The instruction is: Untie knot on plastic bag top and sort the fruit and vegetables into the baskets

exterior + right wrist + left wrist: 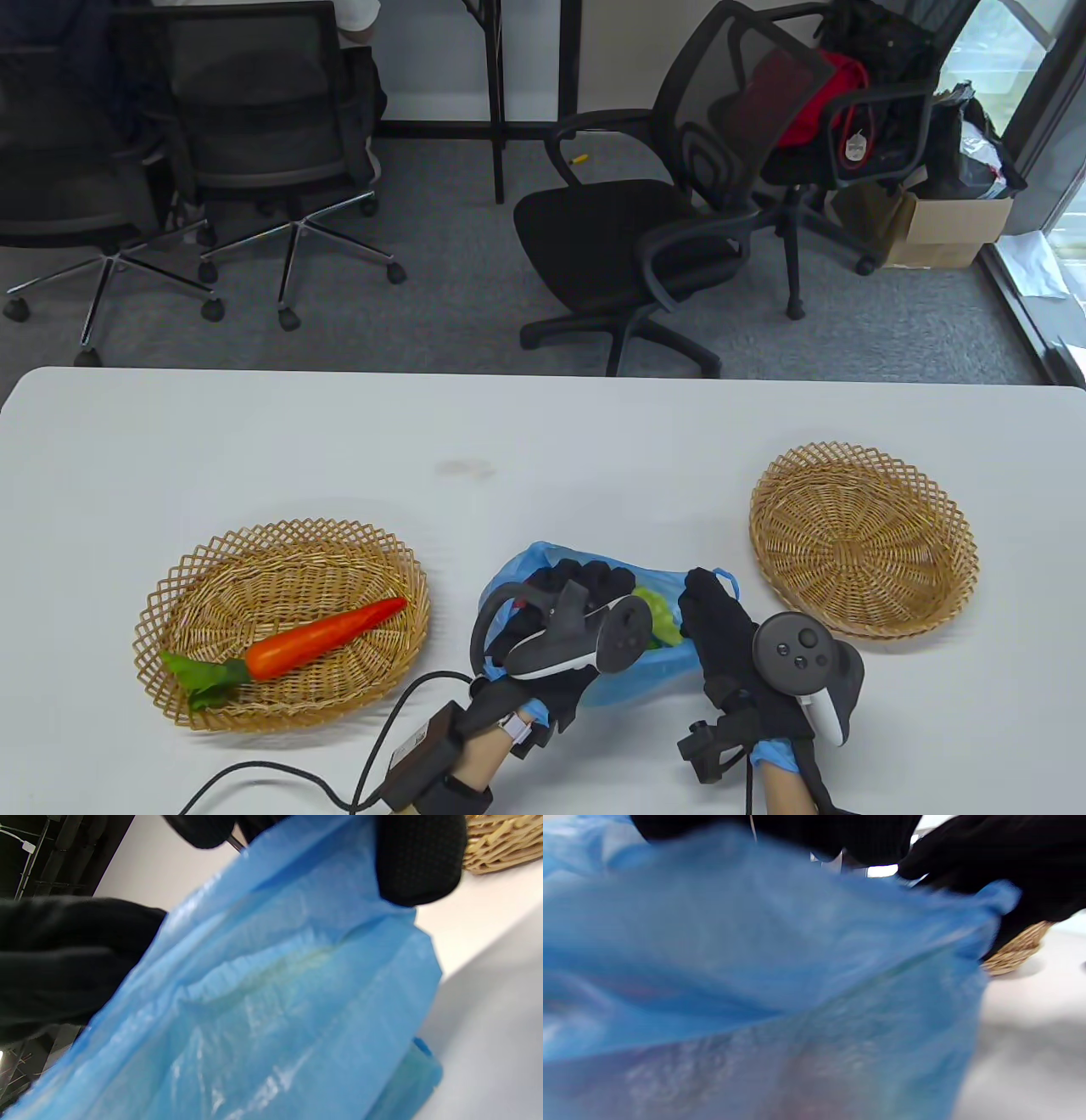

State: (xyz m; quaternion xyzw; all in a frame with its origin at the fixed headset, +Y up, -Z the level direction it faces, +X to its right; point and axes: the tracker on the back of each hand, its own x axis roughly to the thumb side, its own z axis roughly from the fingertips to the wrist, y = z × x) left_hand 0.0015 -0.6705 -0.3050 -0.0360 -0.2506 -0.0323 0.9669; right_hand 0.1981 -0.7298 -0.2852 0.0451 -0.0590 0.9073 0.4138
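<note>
Blue bag (632, 671) lies on the table (543, 441) between two wicker baskets, mouth spread open. Right hand (721, 628) pinches the bag's right rim; in the right wrist view, fingertips (418, 861) are clamped on the plastic edge. Left hand (585, 611) is at the bag's left rim, fingers reaching into the mouth; cannot tell if they grasp anything. A green item (662, 624) shows inside, between the two hands. Left basket (212, 577), well left of the left hand, holds a carrot (327, 637). Right basket (865, 543) sits just right of the pinching hand.
</note>
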